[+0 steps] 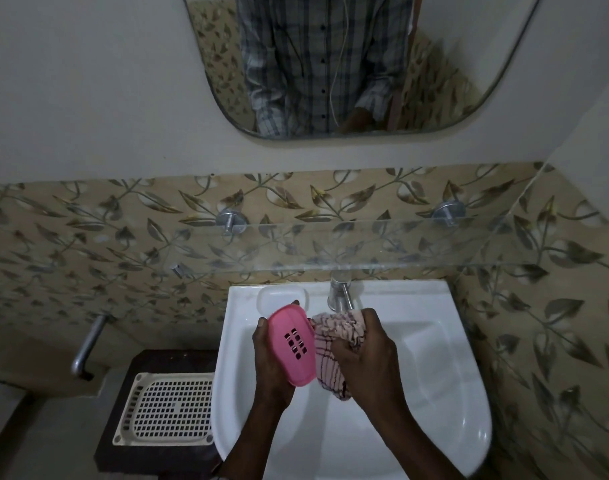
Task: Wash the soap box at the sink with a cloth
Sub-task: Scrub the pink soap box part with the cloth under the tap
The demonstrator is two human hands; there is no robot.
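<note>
Soap box [292, 345]: smooth pink plastic oval, slotted drain holes, held over the glossy white sink [462, 403].
Left hand [270, 362]: fingers curled round its edges.
Right hand [367, 355]: clenches crumpled, striped pink cloth [330, 344], touching the box.

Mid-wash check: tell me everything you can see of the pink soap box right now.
The soap box is a pink oval of smooth plastic with a block of small rectangular drain slots in its middle. It is tilted above the white sink, cradled from below by the left hand, which curls over its edges. The checked cloth, bunched in the right hand, touches its right edge.
</note>
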